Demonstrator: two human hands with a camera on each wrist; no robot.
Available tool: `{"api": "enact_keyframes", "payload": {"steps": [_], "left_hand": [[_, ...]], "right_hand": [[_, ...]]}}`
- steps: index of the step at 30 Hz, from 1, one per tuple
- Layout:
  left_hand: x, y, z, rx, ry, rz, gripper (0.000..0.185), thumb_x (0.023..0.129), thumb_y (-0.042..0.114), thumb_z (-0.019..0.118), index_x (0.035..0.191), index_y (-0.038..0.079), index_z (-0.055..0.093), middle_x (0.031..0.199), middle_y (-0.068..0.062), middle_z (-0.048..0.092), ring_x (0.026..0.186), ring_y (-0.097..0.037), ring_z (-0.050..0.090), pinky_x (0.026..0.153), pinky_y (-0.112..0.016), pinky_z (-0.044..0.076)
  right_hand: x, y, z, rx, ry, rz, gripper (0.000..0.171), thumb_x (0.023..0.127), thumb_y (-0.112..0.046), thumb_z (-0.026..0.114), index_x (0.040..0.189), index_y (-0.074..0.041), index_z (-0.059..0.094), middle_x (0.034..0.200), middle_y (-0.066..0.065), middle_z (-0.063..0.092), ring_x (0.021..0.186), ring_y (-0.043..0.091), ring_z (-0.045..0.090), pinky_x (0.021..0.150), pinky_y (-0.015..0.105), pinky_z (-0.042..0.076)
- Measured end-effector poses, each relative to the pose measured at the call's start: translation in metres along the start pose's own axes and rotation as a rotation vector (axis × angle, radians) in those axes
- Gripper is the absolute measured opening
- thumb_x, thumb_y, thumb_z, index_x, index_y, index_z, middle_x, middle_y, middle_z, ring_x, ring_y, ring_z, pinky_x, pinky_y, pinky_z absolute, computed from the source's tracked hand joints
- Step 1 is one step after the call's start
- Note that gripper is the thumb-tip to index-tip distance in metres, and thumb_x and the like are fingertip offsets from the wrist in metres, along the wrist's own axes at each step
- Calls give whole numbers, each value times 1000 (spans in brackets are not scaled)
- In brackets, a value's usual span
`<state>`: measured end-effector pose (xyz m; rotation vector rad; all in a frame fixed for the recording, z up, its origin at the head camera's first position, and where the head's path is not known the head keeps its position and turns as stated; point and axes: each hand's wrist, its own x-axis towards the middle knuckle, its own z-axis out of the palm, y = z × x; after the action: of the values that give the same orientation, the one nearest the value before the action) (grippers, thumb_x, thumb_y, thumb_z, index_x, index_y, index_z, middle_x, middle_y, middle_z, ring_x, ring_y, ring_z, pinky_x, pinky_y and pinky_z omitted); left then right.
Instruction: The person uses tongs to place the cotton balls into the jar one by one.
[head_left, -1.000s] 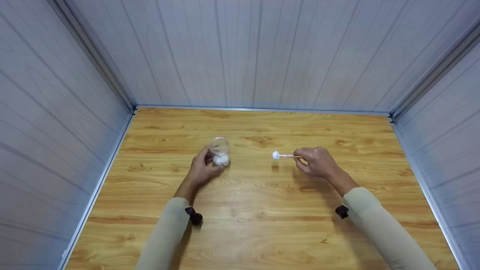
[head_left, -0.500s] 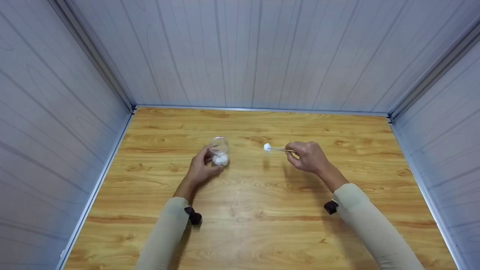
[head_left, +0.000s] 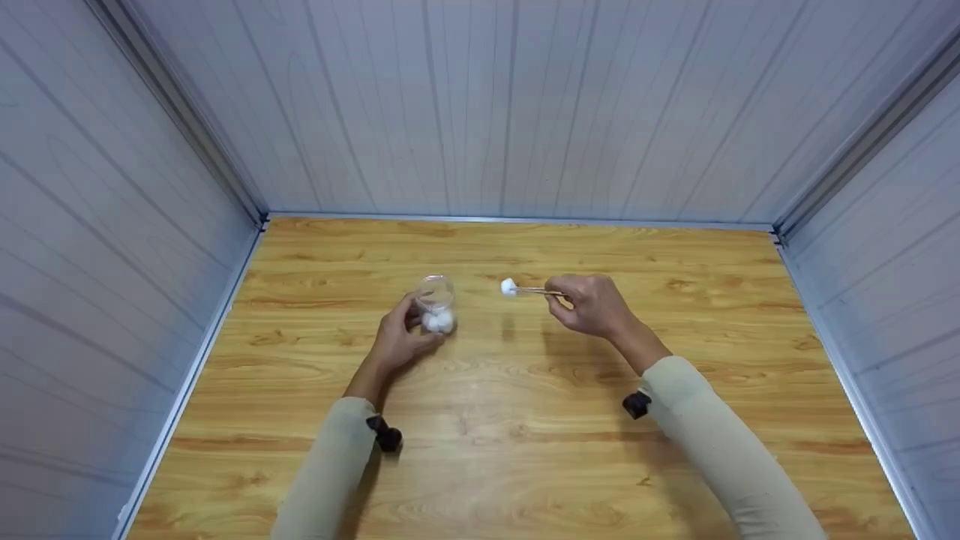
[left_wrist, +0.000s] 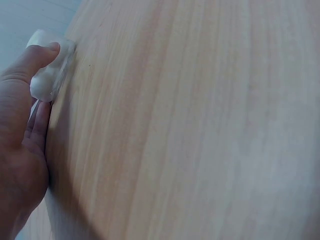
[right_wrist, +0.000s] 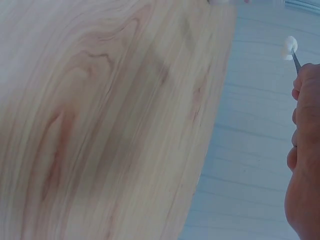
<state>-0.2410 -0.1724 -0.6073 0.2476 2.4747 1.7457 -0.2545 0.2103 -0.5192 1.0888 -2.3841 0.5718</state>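
My left hand (head_left: 397,339) grips a clear plastic jar (head_left: 436,292) from its left side, thumb and fingers around the lower part. Several white cotton balls (head_left: 438,322) lie in the bottom of the jar, and its mouth is uncovered. In the left wrist view the thumb (left_wrist: 40,57) presses on the jar's wall. Right of the jar, my right hand (head_left: 592,306) pinches a pair of thin metal tweezers (head_left: 536,290). A single cotton ball (head_left: 508,286) is held at their tips, raised above the table, its shadow below. The right wrist view shows this cotton ball (right_wrist: 290,46) against the wall.
The wood-grain table (head_left: 480,450) is enclosed by pale panelled walls (head_left: 480,112) at the back and both sides. Metal strips run along the table's edges. Black wrist cameras (head_left: 637,405) are strapped at both sleeves.
My right hand has moved left and slightly toward the back, carrying the tweezers and cotton ball closer to the jar. The left hand and jar have stayed in place.
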Motion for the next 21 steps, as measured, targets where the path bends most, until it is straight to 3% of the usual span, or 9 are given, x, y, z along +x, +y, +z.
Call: {"api": "enact_keyframes", "payload": {"steps": [21], "left_hand": [[-1,2,0,-7,-5,-20,85,89,-3,90,164,11,53,152,-23,64,147,-39,62,132,-52,51]], "right_hand": [[40,-19,10,21,-18,-12,6,102,-9,73,101,-7,77,80,9,79,58,19,65,50,39,56]]}}
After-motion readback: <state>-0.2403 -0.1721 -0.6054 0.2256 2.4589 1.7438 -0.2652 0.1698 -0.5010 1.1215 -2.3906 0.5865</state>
